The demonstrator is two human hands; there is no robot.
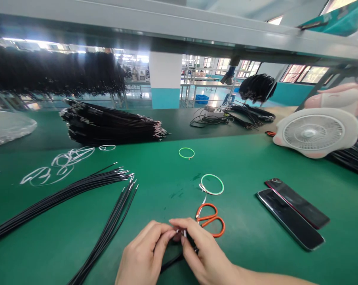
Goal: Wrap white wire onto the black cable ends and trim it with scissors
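Note:
My left hand [145, 255] and my right hand [204, 253] meet at the near edge of the green bench, fingers pinched together around the end of a black cable bundle [171, 262] with a small white tie between the fingertips. Orange-handled scissors [210, 219] lie just beyond my right hand, touching it or nearly so. Two loose bundles of black wires [78, 190] fan out to the left of my hands.
A green tie loop [212, 184] and a smaller one [186, 152] lie ahead. Two phones [292, 213] rest at the right, a white fan [314, 132] behind them. A big stack of black cables [107, 124] and white ties [63, 162] sit at the far left.

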